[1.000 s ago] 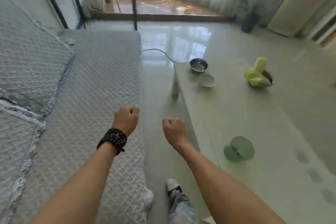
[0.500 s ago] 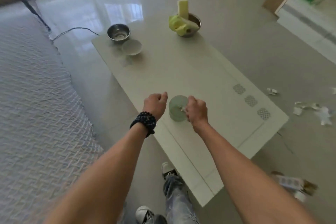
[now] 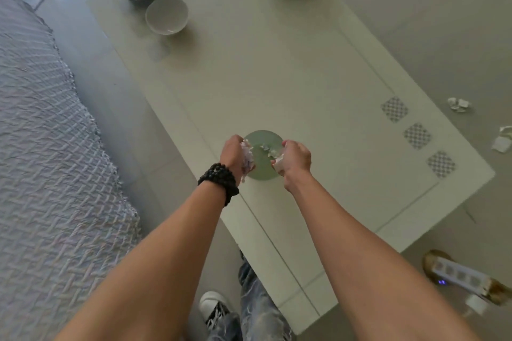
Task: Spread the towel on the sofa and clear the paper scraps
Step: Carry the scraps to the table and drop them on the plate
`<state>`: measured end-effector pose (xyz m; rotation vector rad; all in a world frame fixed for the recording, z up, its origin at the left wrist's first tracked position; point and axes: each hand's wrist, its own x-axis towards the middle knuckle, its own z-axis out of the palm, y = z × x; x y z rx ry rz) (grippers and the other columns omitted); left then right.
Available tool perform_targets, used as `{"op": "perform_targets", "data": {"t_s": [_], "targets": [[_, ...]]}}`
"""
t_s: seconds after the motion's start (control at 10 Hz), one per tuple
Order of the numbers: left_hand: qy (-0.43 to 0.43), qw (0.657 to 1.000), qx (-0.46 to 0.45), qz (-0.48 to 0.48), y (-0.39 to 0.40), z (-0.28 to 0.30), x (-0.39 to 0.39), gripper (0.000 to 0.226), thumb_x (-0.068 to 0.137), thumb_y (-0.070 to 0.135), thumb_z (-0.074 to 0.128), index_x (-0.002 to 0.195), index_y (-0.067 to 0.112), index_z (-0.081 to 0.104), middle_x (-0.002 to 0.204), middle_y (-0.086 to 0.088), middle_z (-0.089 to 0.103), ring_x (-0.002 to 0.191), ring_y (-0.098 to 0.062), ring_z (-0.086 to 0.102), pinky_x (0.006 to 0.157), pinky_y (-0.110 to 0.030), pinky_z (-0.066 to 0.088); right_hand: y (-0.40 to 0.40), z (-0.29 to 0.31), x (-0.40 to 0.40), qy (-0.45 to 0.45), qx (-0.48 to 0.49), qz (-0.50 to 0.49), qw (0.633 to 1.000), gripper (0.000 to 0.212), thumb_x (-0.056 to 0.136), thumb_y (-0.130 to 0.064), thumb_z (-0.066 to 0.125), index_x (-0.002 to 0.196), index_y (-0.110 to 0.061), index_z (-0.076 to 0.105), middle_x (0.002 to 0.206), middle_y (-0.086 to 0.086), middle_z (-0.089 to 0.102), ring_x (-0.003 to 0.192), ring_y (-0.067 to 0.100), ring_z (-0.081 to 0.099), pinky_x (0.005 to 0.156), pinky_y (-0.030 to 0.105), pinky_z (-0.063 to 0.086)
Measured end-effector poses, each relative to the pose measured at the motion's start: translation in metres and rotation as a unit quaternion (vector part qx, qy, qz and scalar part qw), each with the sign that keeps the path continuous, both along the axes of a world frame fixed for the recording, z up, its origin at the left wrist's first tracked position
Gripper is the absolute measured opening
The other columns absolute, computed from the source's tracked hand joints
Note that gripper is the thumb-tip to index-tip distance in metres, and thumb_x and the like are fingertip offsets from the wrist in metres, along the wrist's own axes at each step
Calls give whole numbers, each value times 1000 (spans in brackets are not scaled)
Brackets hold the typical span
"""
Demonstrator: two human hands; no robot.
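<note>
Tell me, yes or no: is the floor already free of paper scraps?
No. White paper scraps lie on the floor to the right of the table.

No writing, label, brand or number can be read anywhere in view. The low table (image 3: 277,77) bears three checkered squares (image 3: 417,135) toward 3 o'clock, pattern only. The power strip (image 3: 457,275) on the floor at 4 o'clock shows a small blue light, no legible marking.
</note>
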<state>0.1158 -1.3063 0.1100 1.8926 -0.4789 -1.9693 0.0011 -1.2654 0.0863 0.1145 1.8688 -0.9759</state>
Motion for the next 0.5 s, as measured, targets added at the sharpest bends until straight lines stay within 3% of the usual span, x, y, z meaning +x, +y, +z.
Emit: {"op": "perform_targets", "data": {"t_s": [0.1, 0.2, 0.3, 0.4, 0.5], "targets": [[36, 999, 21, 14, -1, -8, -6, 26, 90, 26, 39, 74, 12, 54, 65, -6, 62, 61, -21, 58, 65, -31, 51, -6, -7, 3, -32, -12, 14, 999, 20, 87, -28, 49, 73, -19, 60, 79, 4, 63, 69, 26, 59, 62, 39, 53], [54, 998, 31, 25, 1, -9, -6, 22, 92, 37, 44, 86, 18, 54, 81, -5, 62, 77, -22, 61, 90, -46, 50, -8, -8, 4, -101, -23, 27, 994, 31, 91, -41, 43, 80, -18, 61, 79, 2, 68, 69, 24, 65, 67, 38, 54], [51, 998, 23, 41, 1, -3, -3, 22, 95, 40, 43, 107, 22, 48, 95, -1, 50, 84, -19, 55, 99, -60, 43, -6, -1, 5, -116, -28, 19, 993, 30, 94, -42, 39, 85, -21, 59, 78, -4, 62, 68, 16, 62, 59, 38, 55], [56, 997, 23, 56, 2, 12, 3, 39, 96, 39, 42, 133, 23, 40, 122, -5, 45, 104, -26, 50, 100, -61, 41, -5, 8, 7, -95, -19, 13, 995, 32, 95, -37, 36, 106, -17, 58, 86, -4, 57, 72, 15, 59, 49, 33, 48], [27, 998, 4, 54, 4, 31, 22, 50, 97, 38, 41, 143, 20, 36, 149, -9, 33, 136, -28, 33, 99, -59, 42, -5, 24, 18, -85, -18, 25, 996, 29, 94, -33, 39, 103, -16, 60, 84, -3, 59, 72, 13, 59, 54, 36, 53]]}}
